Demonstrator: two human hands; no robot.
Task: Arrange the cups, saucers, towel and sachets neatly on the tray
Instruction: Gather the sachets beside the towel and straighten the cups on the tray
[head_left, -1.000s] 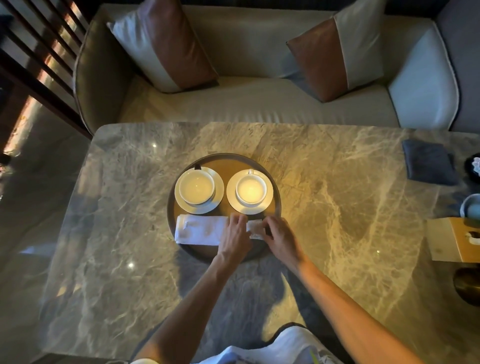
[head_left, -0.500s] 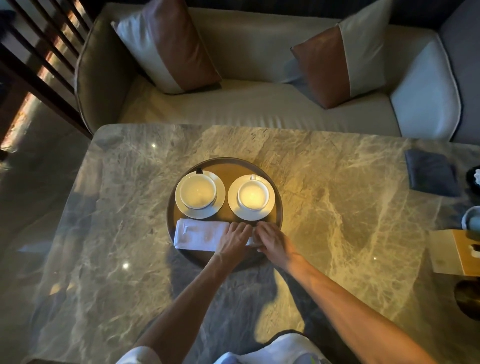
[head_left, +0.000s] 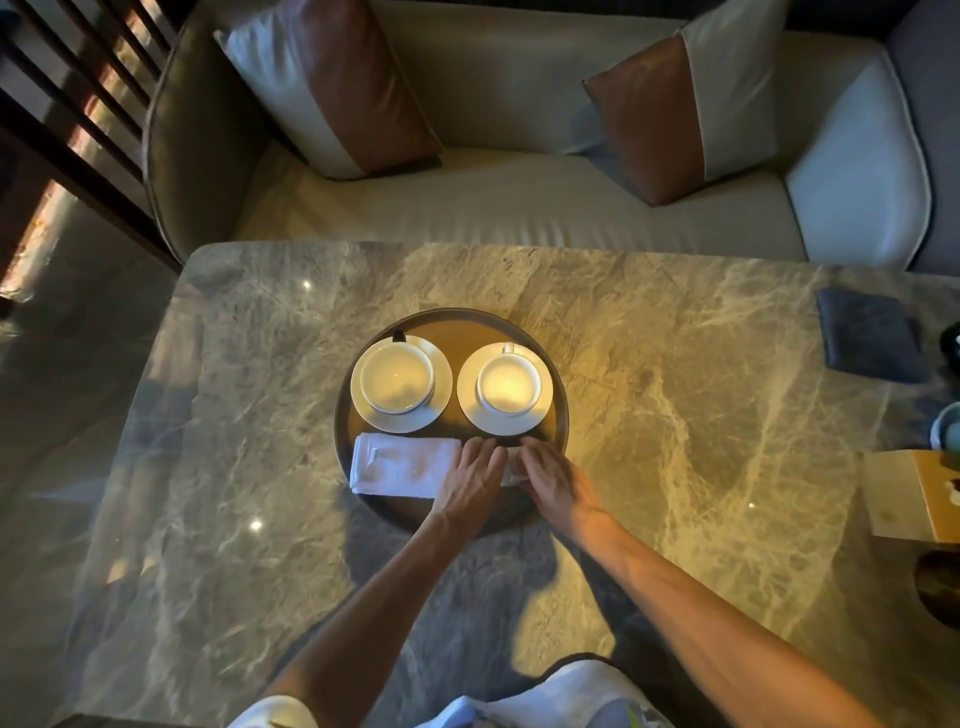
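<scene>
I saw both cups on saucers at the tray's (head_left: 343, 457) 12 o'clock side, towel (head_left: 402, 464) at 7 – left hand (head_left: 470, 480) flat, fingers together, pinning its end, right hand (head_left: 553, 478) apparently nipping the sachets (head_left: 511, 467) at 5 – likely squaring them.

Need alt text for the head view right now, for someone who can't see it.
Both hands, left hand and right hand, press on small sachets beside a folded white towel on a round tray, with two cups on saucers behind them.
</scene>
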